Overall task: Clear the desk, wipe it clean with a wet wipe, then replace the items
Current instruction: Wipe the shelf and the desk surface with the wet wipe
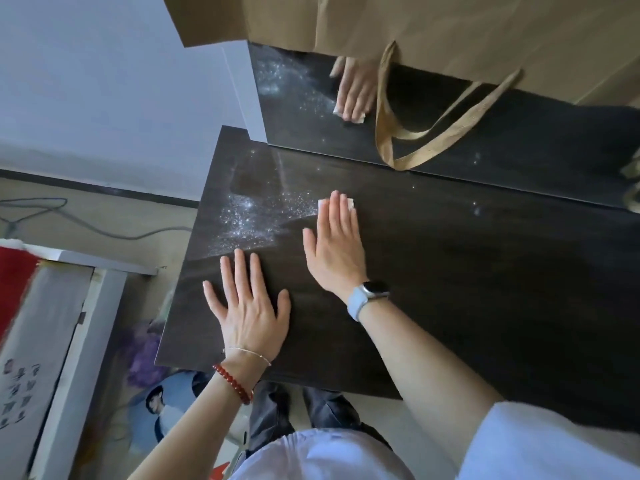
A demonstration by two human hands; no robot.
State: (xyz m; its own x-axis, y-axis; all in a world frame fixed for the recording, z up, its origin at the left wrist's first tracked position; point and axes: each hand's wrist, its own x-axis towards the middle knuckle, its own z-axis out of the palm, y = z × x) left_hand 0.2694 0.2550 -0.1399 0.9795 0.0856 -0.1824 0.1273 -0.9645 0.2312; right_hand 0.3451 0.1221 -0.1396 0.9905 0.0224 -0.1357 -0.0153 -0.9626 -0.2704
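The dark wooden desk (467, 278) fills the middle of the view. My right hand (334, 244), with a watch on its wrist, presses a small white wet wipe (322, 203) flat under straight fingers near the desk's far side. Only the wipe's edges show past my fingertips. A patch of glittering wet droplets (252, 216) lies left of the wipe. My left hand (247, 303) rests flat on the desk near its left front corner, fingers spread, holding nothing.
A mirror (502, 133) at the desk's back reflects my hand and the wipe. A brown paper bag (433, 26) with looped handles hangs over it. Left of the desk are a white wall, floor cables (86, 226), and a white box with posters (52, 341).
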